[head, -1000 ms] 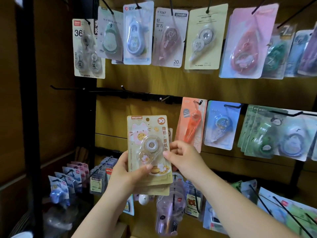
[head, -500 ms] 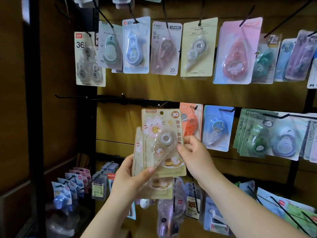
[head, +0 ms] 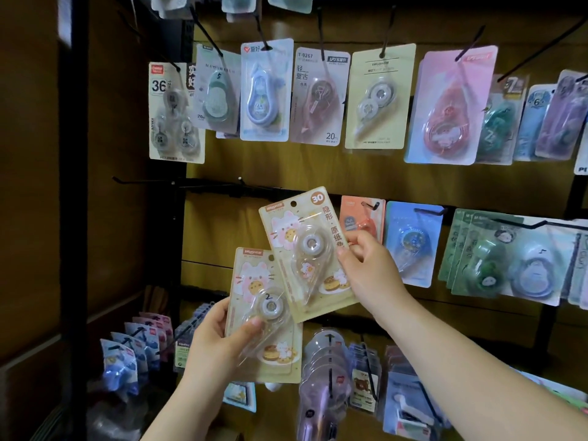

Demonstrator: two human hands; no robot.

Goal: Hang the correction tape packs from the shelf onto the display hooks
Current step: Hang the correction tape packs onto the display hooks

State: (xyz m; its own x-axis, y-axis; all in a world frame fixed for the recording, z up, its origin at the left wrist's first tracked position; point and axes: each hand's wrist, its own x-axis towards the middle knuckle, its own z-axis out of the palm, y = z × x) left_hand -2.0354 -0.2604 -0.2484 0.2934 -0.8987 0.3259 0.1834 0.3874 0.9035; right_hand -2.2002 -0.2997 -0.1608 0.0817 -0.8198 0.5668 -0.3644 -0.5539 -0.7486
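Now that the two packs have been fanned apart, our right hand (head: 366, 265) grips the upper pack (head: 305, 246) and our left hand (head: 219, 342) the lower pack (head: 264, 319), ready for the bare hook (head: 203, 183) above.

Wooden display wall (head: 222, 173), hooked tape packs (head: 378, 97)

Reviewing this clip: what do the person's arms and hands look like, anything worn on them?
Both forearms are bare as far as the frame shows: no sleeves, gloves, watch or bracelets. The left hand and right hand show no rings. Fingernails are short and look unpainted.
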